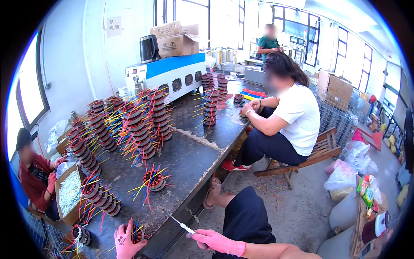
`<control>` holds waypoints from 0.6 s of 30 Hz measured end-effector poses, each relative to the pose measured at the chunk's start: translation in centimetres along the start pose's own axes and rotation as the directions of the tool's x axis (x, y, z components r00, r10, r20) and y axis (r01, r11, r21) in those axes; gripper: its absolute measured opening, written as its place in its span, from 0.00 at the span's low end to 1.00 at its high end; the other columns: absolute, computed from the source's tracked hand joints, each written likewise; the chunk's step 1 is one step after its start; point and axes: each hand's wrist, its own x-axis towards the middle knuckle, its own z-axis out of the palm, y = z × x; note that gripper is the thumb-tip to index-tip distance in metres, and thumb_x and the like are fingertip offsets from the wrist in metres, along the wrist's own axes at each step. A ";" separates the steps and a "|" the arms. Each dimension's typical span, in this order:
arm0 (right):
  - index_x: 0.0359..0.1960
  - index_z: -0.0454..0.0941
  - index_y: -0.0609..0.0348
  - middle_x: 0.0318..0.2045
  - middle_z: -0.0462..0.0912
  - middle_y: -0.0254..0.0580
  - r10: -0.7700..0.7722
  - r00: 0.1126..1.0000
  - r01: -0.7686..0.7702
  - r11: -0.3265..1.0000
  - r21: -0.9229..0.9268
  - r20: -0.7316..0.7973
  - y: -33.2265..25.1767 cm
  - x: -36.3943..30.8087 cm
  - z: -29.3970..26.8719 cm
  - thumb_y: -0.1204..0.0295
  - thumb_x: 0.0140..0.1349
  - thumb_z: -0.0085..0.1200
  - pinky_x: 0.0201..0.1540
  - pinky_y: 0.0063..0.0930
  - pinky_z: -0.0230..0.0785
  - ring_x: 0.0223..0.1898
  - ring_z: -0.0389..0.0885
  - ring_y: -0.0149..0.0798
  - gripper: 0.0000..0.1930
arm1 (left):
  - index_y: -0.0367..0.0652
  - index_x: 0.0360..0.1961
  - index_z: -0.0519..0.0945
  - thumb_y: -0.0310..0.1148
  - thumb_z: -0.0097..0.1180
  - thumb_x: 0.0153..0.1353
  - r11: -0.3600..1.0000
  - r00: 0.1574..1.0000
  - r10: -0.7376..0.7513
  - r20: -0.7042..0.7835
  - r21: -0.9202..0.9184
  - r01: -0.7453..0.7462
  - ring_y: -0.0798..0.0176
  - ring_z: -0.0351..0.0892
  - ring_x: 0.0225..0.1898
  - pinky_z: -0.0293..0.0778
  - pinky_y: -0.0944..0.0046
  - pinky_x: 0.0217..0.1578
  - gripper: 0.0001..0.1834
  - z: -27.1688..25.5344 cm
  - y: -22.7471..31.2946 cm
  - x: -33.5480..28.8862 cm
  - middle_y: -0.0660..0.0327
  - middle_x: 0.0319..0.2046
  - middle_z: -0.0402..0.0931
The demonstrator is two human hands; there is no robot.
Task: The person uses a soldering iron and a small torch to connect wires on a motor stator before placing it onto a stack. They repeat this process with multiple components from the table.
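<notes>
My left hand (125,244), in a pink glove, is at the table's near edge, thumb and fingers around a small wound motor stator (138,235) with red, yellow and blue leads. Part of this stator is hidden behind the glove. In my right hand (219,241), also gloved in pink, is a slim tool (183,225) with a white shaft and a thin pointed metal end. The tool points up and left over the table edge, apart from the stator. A single stator (154,179) lies farther in, its leads spread out.
Tall stacks of wired stators (137,129) cover the left of the dark table (189,155). A box of white sleeves (69,192) stands beside a co-worker (36,172). Another person (289,116) sits at the right edge, near a wooden chair (319,151). A blue-and-white machine (181,75) stands behind.
</notes>
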 end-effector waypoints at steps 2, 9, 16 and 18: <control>0.55 0.76 0.54 0.21 0.64 0.23 -0.008 1.000 0.008 1.000 -0.003 0.005 0.1 -0.2 -0.3 0.53 0.75 0.46 0.23 0.19 0.47 0.22 0.57 0.20 0.20 | 0.52 0.72 0.64 0.53 0.75 0.35 1.000 1.000 -0.001 0.012 -0.007 0.001 0.36 0.65 0.61 0.59 0.44 0.65 0.59 0.1 0.3 0.0 0.41 0.59 0.66; 0.60 0.75 0.56 0.20 0.64 0.24 -0.017 1.000 0.017 0.999 -0.038 -0.008 0.1 0.2 -0.3 0.57 0.76 0.45 0.23 0.18 0.49 0.21 0.59 0.21 0.20 | 0.49 0.69 0.67 0.52 0.75 0.33 0.999 1.000 0.009 -0.019 -0.035 -0.009 0.39 0.66 0.61 0.61 0.46 0.64 0.58 0.6 -0.5 0.3 0.44 0.58 0.68; 0.58 0.77 0.57 0.21 0.68 0.22 0.056 0.997 -0.059 0.997 -0.058 -0.052 -0.1 -0.6 0.1 0.59 0.76 0.47 0.24 0.16 0.50 0.22 0.61 0.18 0.18 | 0.49 0.67 0.70 0.50 0.73 0.38 0.989 0.993 0.082 -0.090 -0.117 -0.092 0.41 0.71 0.57 0.66 0.49 0.60 0.51 -1.2 -0.1 0.8 0.47 0.55 0.71; 0.57 0.76 0.63 0.18 0.66 0.25 0.102 0.992 -0.112 0.984 -0.140 -0.079 -0.1 -0.5 0.7 0.62 0.76 0.43 0.21 0.17 0.47 0.18 0.57 0.20 0.19 | 0.44 0.68 0.67 0.51 0.73 0.39 0.986 0.991 0.115 -0.073 -0.109 -0.123 0.42 0.70 0.58 0.64 0.49 0.62 0.53 -1.1 -1.2 0.5 0.47 0.57 0.71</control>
